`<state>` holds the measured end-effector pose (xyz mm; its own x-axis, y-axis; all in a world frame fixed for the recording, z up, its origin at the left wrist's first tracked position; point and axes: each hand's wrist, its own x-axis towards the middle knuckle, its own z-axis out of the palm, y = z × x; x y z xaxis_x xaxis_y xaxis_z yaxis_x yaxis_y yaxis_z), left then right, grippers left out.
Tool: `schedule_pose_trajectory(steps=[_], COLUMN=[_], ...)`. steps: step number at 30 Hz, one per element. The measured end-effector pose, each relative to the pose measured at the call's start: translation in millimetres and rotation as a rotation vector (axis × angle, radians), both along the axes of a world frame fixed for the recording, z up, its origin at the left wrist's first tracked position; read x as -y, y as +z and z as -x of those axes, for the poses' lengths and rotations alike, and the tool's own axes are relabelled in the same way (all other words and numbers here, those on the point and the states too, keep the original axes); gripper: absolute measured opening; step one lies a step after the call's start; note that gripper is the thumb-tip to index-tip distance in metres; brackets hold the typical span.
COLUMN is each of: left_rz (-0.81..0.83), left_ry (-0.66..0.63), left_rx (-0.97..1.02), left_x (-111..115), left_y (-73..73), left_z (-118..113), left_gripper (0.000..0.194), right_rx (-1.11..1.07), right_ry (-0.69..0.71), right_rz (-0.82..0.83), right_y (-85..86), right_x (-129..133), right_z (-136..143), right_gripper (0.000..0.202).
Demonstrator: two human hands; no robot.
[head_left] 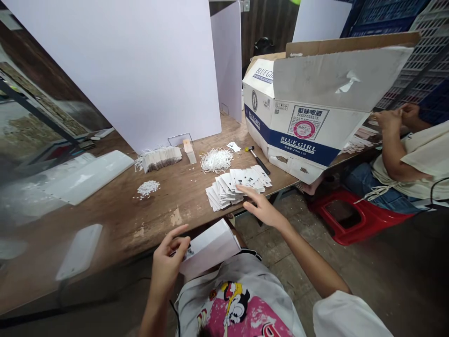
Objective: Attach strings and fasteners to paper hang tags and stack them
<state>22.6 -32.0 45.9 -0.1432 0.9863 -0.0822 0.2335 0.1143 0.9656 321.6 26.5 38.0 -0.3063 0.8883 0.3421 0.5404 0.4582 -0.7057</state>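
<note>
My left hand (167, 258) is curled at the left end of a white folded carton (210, 245) on my lap. Thumb and fingers close on what looks like a small white card (190, 253) with dark print, mostly hidden. My right hand (264, 209) reaches over the table edge with fingers stretched out and nothing in them. Its fingertips are at the near side of a spread pile of white cards (224, 187), some bearing small dark prints. Whether they touch the pile I cannot tell.
Behind the cards lie a heap of thin white strips (216, 160) and a black-handled hammer (258, 160). Further left are a row of bundled cards (162, 158) and small white bits (148, 188). A beer carton (298, 126) stands right; another person (403, 154) sits beyond it.
</note>
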Motion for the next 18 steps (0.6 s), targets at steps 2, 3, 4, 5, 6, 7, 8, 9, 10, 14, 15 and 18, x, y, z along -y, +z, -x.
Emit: schedule_pose_trajectory(steps=[2, 3, 4, 5, 6, 7, 8, 9, 10, 14, 15, 18], left_rz=[-0.04, -0.069, -0.093, -0.11, -0.12, -0.129, -0.144, -0.166, -0.186, -0.147, -0.104, 0.015], left_ry=[-0.025, -0.011, 0.012, 0.037, 0.06, 0.079, 0.091, 0.099, 0.107, 0.19, 0.222, 0.282], left_rx=[0.057, 0.107, 0.163, 0.216, 0.26, 0.29, 0.308, 0.32, 0.331, 0.356, 0.352, 0.31], left_x=[-11, -17, -23, -28, -33, -37, -39, -41, -42, -36, -32, -16], left_y=[7.7, 10.0, 11.5, 12.5, 13.3, 13.9, 14.4, 14.4, 13.9, 2.0, -3.7, -26.4], left_z=[-13, -20, -25, -30, -34, -37, -39, -38, -37, -17, -10, 12], left_gripper=[0.048, 0.047, 0.046, 0.046, 0.047, 0.048, 0.051, 0.053, 0.054, 0.052, 0.053, 0.06], right_rx=[-0.219, -0.26, -0.263, -0.246, -0.223, -0.205, -0.204, -0.215, -0.223, -0.039, 0.048, 0.309], right_ry=[0.239, 0.331, 0.386, 0.396, 0.367, 0.312, 0.238, 0.153, 0.076, -0.448, -0.544, -0.709], right_rz=[0.228, 0.332, 0.421, 0.488, 0.53, 0.55, 0.551, 0.532, 0.505, 0.046, -0.057, -0.15], right_y=[6.5, 8.3, 9.6, 11.1, 13.6, 18.0, 24.7, 34.2, 46.4, 105.8, 118.2, 137.7], right_x=[17, 23, 29, 32, 34, 34, 31, 25, 16, -63, -91, -181], right_z=[8, 12, 16, 18, 18, 16, 12, 5, -5, -50, -58, -69], right_gripper=[0.057, 0.057, 0.055, 0.05, 0.045, 0.039, 0.034, 0.032, 0.031, 0.032, 0.036, 0.055])
